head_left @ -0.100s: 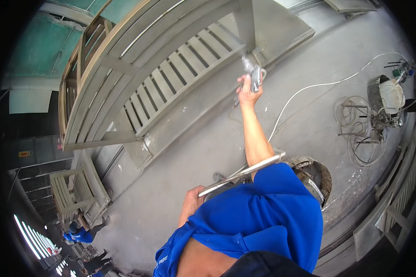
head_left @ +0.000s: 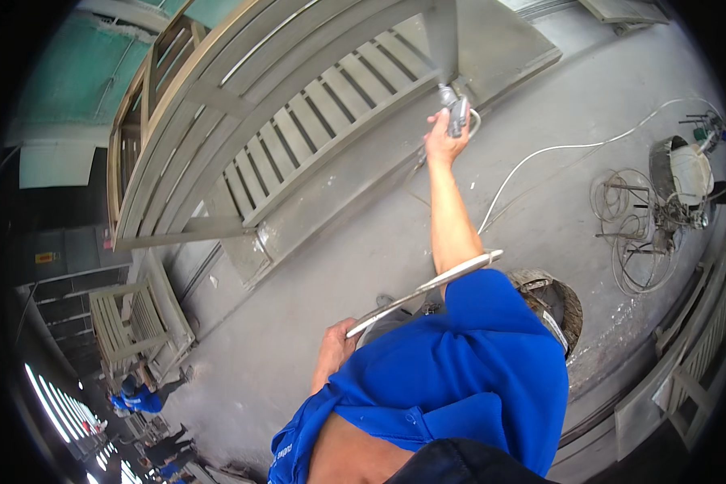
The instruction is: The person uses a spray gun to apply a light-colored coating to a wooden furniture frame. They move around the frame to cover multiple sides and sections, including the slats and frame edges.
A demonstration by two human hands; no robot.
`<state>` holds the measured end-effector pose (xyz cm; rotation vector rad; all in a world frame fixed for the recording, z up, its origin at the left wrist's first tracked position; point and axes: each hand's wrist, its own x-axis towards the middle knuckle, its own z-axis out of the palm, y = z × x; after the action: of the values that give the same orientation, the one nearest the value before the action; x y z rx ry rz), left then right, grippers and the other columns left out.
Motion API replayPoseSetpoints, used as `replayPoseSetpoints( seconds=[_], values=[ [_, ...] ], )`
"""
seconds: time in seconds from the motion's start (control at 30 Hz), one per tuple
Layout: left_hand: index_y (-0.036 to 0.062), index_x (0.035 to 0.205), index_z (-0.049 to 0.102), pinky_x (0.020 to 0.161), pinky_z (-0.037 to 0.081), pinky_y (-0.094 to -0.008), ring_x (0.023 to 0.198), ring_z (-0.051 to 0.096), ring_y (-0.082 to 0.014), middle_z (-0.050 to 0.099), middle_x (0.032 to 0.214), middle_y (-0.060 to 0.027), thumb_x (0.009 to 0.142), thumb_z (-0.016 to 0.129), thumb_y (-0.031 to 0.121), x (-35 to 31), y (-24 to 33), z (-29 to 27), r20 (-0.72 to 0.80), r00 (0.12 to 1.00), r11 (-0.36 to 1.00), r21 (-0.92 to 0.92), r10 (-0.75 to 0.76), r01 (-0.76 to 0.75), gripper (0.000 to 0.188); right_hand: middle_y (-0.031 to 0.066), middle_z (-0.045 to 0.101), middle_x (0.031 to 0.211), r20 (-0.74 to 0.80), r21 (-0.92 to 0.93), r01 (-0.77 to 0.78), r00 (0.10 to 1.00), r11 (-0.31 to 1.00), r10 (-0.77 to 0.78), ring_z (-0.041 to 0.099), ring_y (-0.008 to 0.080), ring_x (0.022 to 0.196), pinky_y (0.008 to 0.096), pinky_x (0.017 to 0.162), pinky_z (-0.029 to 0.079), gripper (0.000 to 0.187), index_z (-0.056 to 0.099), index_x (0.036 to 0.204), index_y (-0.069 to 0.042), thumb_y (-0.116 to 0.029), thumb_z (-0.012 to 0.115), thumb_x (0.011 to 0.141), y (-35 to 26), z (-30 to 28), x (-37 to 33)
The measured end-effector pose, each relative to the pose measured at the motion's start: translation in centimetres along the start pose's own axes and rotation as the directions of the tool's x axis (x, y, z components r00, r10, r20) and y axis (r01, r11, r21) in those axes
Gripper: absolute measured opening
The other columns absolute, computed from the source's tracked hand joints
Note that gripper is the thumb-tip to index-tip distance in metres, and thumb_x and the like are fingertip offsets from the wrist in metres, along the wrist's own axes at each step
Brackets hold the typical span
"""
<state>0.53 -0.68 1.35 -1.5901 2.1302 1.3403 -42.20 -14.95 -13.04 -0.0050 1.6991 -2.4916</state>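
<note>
In my right hand, held out on a straight arm, is a metal spray gun, fingers wrapped round its grip. Its nozzle points at the front leg of a large grey slatted bench, close to that leg. The bench's curved slatted back faces left and up. Low in front of my body, my left hand is closed round a pale hose. The hose crosses in front of me toward my right upper arm; my fingers are partly hidden.
A flat grey platform lies under the bench. At right, a pump unit stands among coiled hoses. A crusted drum is beside my right side. Smaller benches and a person in blue are at far left.
My right hand and the spray gun have moved slightly up and right, nearer the bench leg. The whole view has shifted a little. My left hand stays on the hose.
</note>
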Motion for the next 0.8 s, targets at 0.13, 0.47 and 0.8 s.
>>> replayPoseSetpoints(
  seconds=[0.13, 0.47, 0.8],
  values=[
    [0.0015, 0.094, 0.068, 0.066, 0.046, -0.0299, 0.074, 0.052, -0.0081, 0.058, 0.076, 0.0028, 0.098, 0.067, 0.009, -1.3, -0.2, -0.5, 0.06, 0.995, 0.967, -0.239, -0.082, 0.094, 0.009, 0.0134, 0.074, 0.11, -0.088, -0.171, -0.14, 0.988, 0.975, 0.126, 0.074, 0.0195, 0.081, 0.034, 0.068, 0.06, 0.059, 0.048, 0.151, -0.005, -0.009, 0.066, 0.095, 2.9, -1.8, 0.2],
    [-0.0017, 0.103, 0.068, 0.075, 0.051, -0.0327, 0.084, 0.062, -0.0125, 0.067, 0.084, -0.006, 0.096, 0.072, 0.017, -2.1, -1.9, -0.5, 0.189, 0.979, 0.94, -0.313, -0.076, 0.133, 0.02, 0.0198, 0.073, 0.113, 0.546, -0.794, 0.484, 0.834, 0.368, 0.081, 0.067, 0.0434, 0.107, 0.0491, 0.093, 0.054, 0.055, 0.056, 0.145, -0.038, -0.024, 0.067, 0.093, 1.9, -7.0, 8.1],
    [0.0027, 0.105, 0.069, 0.08, 0.052, -0.0447, 0.091, 0.067, -0.0379, 0.07, 0.098, -0.0174, 0.092, 0.074, 0.015, -3.8, -6.7, -2.3, 0.054, 0.999, 0.977, -0.213, 0.002, 0.009, 0.019, 0.0198, 0.074, 0.109, 0.887, -0.389, 0.617, 0.45, 0.684, 0.098, 0.069, 0.0415, 0.103, 0.0451, 0.091, 0.055, 0.058, 0.059, 0.145, -0.036, -0.02, 0.073, 0.09, 5.2, -2.9, -9.1]
  ],
)
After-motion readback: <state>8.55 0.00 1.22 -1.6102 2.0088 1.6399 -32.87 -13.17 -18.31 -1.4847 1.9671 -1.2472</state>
